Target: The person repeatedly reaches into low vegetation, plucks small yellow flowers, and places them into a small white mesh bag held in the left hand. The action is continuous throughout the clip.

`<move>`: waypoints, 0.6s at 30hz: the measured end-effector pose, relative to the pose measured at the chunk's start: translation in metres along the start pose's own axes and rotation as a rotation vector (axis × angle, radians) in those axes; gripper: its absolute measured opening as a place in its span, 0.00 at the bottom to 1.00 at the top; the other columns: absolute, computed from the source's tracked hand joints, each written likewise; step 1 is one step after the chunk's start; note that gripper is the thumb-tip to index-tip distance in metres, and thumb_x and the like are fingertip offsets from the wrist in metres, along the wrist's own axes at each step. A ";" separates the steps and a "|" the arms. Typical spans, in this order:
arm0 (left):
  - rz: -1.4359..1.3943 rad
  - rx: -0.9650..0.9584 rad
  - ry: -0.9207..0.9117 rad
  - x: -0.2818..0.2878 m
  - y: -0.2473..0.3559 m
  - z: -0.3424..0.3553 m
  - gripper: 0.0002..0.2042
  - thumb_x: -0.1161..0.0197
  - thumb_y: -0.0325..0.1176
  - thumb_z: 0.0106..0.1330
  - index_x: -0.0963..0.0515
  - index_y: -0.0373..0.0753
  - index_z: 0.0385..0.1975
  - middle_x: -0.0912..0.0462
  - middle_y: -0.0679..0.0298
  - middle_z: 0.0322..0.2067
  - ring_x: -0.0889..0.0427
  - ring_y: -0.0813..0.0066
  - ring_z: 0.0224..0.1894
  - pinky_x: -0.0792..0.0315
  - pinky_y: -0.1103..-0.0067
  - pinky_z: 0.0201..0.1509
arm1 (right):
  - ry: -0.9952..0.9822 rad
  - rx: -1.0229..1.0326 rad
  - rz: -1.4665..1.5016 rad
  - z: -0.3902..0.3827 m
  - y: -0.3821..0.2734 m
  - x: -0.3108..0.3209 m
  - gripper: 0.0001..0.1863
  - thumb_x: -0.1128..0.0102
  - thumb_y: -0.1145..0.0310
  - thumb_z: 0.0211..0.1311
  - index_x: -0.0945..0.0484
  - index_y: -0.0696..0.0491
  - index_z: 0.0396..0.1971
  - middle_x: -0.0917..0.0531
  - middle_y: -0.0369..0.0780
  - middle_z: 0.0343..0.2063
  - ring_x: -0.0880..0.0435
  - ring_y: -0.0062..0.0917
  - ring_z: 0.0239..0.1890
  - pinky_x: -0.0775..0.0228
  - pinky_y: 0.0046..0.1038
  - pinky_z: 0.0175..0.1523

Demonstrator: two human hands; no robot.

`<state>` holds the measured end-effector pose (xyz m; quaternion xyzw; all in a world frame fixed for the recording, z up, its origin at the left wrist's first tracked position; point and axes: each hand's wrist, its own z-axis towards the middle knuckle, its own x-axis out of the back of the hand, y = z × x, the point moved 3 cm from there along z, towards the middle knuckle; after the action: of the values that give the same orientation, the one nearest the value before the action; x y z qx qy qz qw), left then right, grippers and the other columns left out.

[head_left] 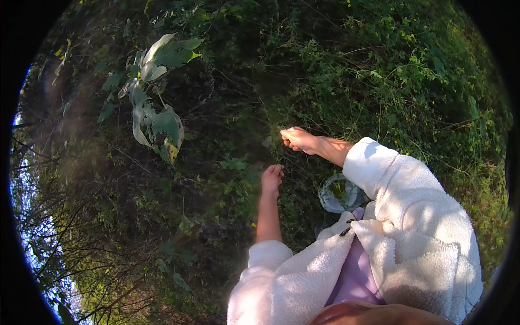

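Note:
My right hand (299, 140) reaches in from the right over the green plants, its fingers curled closed. Thin stems pass close to its fingertips, but whatever it pinches is too small to make out. Lower and slightly to the left, my left hand (272, 177) is also closed, fingertips pressed together near the same fine stems. What lies between those fingers cannot be seen clearly. Below my right forearm is a clear round container (337, 196), perhaps plastic, with some yellow-green matter inside; my white fleece sleeve (374, 168) covers part of its edge.
Dense weeds with small yellow flowers (409, 38) fill the right side. A tall plant with large, torn pale leaves (162, 124) rises at the upper left. Bare thin branches (59, 265) tangle along the lower left. Shade darkens the middle growth.

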<state>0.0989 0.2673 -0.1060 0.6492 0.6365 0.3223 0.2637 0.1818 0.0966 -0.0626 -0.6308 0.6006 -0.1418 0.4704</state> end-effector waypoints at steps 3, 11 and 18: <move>-0.040 0.155 -0.133 -0.004 -0.041 -0.033 0.06 0.49 0.33 0.62 0.28 0.39 0.28 0.33 0.73 0.17 0.41 0.87 0.15 0.47 0.88 0.17 | -0.049 -0.085 -0.043 -0.006 0.036 -0.007 0.15 0.61 0.60 0.58 0.36 0.50 0.15 0.34 0.32 0.14 0.43 0.16 0.14 0.51 0.22 0.18; -0.420 0.176 -0.095 -0.010 -0.022 -0.004 0.10 0.51 0.37 0.63 0.28 0.38 0.35 0.28 0.72 0.22 0.37 0.86 0.19 0.44 0.89 0.19 | -0.043 0.064 -0.573 -0.019 0.099 -0.017 0.18 0.62 0.61 0.56 0.26 0.60 0.23 0.24 0.45 0.22 0.25 0.37 0.29 0.37 0.36 0.37; -0.045 0.097 -0.174 -0.031 0.017 0.015 0.13 0.49 0.38 0.62 0.28 0.36 0.40 0.27 0.72 0.24 0.39 0.88 0.17 0.45 0.87 0.16 | -0.213 0.330 -0.934 -0.004 0.112 -0.016 0.17 0.61 0.63 0.58 0.30 0.57 0.17 0.25 0.43 0.18 0.27 0.32 0.20 0.36 0.31 0.28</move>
<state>0.1221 0.2364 -0.1052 0.6723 0.6403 0.2275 0.2937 0.1050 0.1275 -0.1401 -0.7604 0.1726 -0.3649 0.5087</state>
